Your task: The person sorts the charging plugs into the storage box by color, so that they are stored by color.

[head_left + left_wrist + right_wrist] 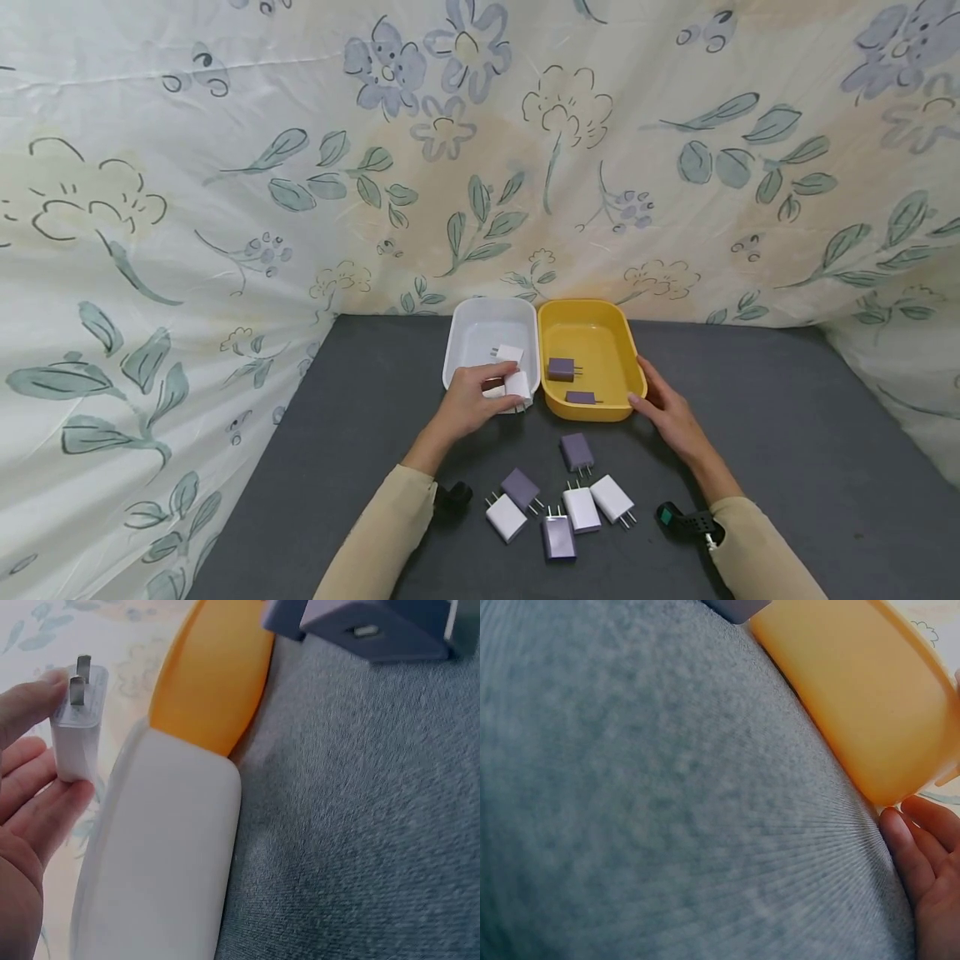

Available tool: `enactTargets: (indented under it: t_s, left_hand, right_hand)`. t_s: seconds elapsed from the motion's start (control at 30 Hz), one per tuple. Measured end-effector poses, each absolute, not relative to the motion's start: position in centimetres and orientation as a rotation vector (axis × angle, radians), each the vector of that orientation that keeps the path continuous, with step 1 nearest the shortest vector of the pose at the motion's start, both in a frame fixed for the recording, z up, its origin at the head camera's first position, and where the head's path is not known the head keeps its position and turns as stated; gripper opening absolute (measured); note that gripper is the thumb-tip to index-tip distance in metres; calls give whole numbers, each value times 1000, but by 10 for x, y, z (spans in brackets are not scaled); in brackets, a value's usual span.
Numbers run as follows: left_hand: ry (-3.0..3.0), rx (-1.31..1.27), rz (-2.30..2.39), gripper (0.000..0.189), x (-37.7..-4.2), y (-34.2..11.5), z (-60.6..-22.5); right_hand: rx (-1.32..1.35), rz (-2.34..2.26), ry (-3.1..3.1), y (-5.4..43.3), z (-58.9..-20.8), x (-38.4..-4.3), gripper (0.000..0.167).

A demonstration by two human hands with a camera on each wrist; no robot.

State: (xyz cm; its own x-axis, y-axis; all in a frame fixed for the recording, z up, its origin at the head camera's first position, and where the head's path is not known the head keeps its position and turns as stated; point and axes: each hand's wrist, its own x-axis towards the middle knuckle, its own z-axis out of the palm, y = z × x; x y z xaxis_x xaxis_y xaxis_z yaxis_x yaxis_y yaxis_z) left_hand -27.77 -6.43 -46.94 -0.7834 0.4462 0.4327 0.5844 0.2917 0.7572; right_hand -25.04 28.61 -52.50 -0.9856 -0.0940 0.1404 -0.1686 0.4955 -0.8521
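My left hand [472, 400] pinches a white charger plug [517, 386] between thumb and fingers over the front of the white tray [480, 312]. In the left wrist view, the two metal prongs of that white charger plug [79, 724] point up. Another white plug [510, 354] lies in the white tray, whose front part my hand partly hides. My right hand [670, 414] rests against the front right corner of the yellow tray [611, 350], its fingers fairly straight along the side. Two purple plugs, one toward the back [561, 369] and one in front [581, 397], lie in the yellow tray.
Several loose plugs lie on the dark grey cloth [360, 417] in front of the trays, among them a purple plug [577, 452] and a white plug [612, 498]. The trays stand side by side near a floral curtain [480, 242] at the back.
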Motion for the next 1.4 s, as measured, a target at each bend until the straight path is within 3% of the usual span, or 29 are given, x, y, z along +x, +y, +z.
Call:
enactTargets:
  t_s: [0.3,0.93,1.4]
  left_hand:
    - [-2460,-897,-1455,53,-291,-66,-472]
    - [-2434,-672,-1457,53,-308,-66,-476]
    - [-2418,-592,-1378,48,-318,-70,-473]
  right_hand:
    - [242,1517,-2660,274,-496,-235,69]
    - [248,1523,-2655,274,-495,-234,69]
    - [245,1551,-2630,288,-529,-253,71]
